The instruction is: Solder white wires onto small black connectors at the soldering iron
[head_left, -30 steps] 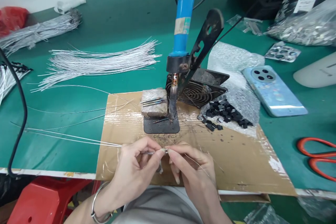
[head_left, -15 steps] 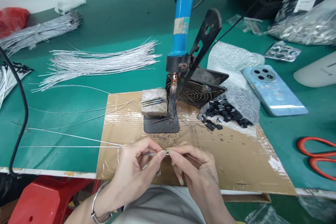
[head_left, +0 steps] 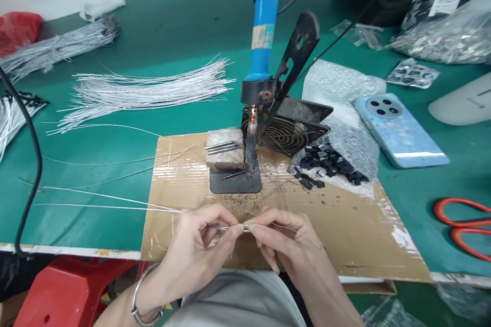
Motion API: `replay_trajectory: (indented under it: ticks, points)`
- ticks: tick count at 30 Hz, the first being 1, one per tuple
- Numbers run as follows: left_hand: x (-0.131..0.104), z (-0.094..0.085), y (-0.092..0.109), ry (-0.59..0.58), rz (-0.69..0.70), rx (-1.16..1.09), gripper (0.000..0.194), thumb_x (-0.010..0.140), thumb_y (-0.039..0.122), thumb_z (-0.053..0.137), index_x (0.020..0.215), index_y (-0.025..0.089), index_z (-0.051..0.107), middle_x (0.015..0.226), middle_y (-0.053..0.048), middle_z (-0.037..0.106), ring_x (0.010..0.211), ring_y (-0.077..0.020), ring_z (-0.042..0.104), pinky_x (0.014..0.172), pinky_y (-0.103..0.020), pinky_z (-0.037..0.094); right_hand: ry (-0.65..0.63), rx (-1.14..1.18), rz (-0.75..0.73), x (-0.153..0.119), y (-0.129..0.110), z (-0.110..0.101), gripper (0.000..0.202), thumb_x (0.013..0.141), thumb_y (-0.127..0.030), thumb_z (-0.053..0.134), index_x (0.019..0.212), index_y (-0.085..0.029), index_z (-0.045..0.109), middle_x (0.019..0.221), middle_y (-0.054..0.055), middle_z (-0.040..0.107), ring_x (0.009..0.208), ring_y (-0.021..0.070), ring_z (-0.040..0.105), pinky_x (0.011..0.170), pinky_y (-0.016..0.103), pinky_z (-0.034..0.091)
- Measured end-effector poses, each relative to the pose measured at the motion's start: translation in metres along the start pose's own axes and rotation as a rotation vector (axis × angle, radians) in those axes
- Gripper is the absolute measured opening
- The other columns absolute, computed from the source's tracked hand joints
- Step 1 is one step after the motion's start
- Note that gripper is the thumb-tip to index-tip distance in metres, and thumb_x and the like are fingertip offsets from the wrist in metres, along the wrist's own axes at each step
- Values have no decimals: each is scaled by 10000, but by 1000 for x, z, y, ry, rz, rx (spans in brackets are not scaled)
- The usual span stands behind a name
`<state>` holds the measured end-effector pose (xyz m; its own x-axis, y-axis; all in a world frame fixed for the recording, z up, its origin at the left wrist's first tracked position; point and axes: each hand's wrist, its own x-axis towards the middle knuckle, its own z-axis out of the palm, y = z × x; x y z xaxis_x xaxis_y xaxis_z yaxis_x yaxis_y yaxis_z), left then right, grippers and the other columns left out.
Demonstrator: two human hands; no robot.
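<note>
My left hand is closed in a pinch on thin white wires that trail out to the left over the table. Close beside it, my right hand pinches the wire ends between thumb and forefinger. A fine strand also runs across the right hand's fingers. The fingertips almost meet, and what lies exactly between them is too small to make out. Just beyond the hands, a blue-handled soldering iron points down in its black stand. A grey block with thin metal rods on top sits beside its tip.
Cardboard lies under the work. At the right are small black pieces on bubble wrap, a blue phone and red-handled scissors. A fan stands behind the iron. A bundle of white wires lies back left.
My right hand has shifted slightly right, its wrist swinging outward, and the fingertips have drawn a little apart. The free end of one wire at the left has moved up and right.
</note>
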<state>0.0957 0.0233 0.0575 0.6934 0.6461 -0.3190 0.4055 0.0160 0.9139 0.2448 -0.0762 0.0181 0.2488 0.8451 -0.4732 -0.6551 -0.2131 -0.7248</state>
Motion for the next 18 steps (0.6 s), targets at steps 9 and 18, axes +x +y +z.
replay_trajectory:
  ticks: [9,18]
  points:
    - [0,8,-1,83,-23,-51,228,947,325,599,800,153,631,564,28,499,486,-91,311,439,-233,214,51,78,-29,-4,1,11,186,751,-384,840,765,-201,816,595,-24,582,407,39,420,359,159,358]
    - [0,15,-6,162,34,-2,252,961,334,587,790,158,647,566,23,486,490,-99,348,455,-237,281,36,143,-114,1,15,9,151,782,-353,829,779,-202,815,554,-13,594,376,51,441,322,145,341]
